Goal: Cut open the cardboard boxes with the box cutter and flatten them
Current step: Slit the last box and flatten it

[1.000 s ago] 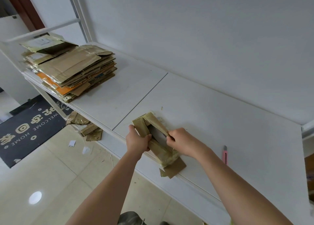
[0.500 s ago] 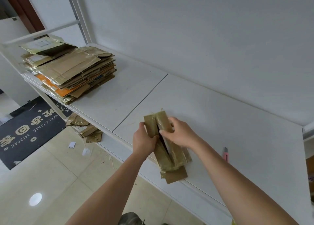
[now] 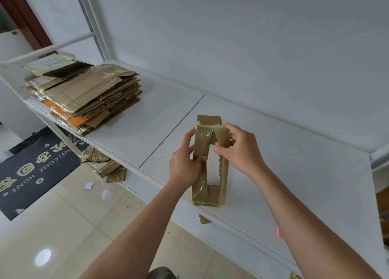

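Observation:
A small tape-covered cardboard box (image 3: 201, 186), cut open at both ends so that it forms a hollow sleeve, stands upright on the white table (image 3: 305, 173) near its front edge. My left hand (image 3: 184, 165) grips the sleeve's left wall, thumb inside the opening. My right hand (image 3: 240, 147) pinches the top right corner of the sleeve. A loose flap sticks up at the top. The pink box cutter (image 3: 279, 232) lies on the table to the right, mostly hidden behind my right forearm.
A stack of flattened boxes (image 3: 84, 93) lies at the table's far left. Cardboard scraps (image 3: 103, 163) sit under the table on the tiled floor, near a dark welcome mat (image 3: 31, 169). A small tape scrap (image 3: 203, 219) clings to the table's front edge.
Both hands lifted the box from lying tilted on the table and stood it upright. It was squeezed nearly flat, and it now gapes as a sleeve. The camera view shifted down.

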The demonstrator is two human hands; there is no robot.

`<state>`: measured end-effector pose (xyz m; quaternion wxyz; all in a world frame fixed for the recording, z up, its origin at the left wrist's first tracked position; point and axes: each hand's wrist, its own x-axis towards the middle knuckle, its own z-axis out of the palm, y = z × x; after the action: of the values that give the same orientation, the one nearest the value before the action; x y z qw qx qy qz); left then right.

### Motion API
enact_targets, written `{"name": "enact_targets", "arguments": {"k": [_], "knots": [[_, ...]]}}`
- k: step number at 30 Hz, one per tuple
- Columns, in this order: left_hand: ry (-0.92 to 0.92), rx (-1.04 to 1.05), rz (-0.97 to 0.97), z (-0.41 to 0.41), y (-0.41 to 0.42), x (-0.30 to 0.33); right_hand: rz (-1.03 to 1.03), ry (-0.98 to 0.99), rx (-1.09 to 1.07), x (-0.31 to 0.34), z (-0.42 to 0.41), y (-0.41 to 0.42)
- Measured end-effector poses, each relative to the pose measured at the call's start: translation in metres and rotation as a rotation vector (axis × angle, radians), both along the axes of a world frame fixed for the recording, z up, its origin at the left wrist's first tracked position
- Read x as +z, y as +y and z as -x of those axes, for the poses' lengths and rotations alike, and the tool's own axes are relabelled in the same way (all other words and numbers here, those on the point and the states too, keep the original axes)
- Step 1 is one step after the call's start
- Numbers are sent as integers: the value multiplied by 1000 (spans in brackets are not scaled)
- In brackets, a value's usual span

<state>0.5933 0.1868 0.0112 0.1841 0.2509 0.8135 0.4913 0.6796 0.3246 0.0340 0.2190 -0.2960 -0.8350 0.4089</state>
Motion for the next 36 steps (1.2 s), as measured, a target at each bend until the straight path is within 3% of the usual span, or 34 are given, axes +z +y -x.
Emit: {"name": "enact_targets", "arguments": {"k": [6, 10, 16, 21, 26, 36], "knots": [[116, -54, 45, -2, 5, -4, 63, -44, 74, 11, -19, 11], [88, -49, 62, 19, 2, -6, 107, -30, 146, 8, -31, 13], [140, -174, 93, 20, 7, 5, 193, 64, -1, 3, -33, 7], [260, -53, 77, 7, 12, 5, 224, 129, 8, -4, -32, 3], [58, -157, -2, 12, 7, 13, 201, 121, -10, -3, -37, 4], [-102, -363, -25, 36, -10, 23, 177, 78, 6, -6, -38, 9]]}}
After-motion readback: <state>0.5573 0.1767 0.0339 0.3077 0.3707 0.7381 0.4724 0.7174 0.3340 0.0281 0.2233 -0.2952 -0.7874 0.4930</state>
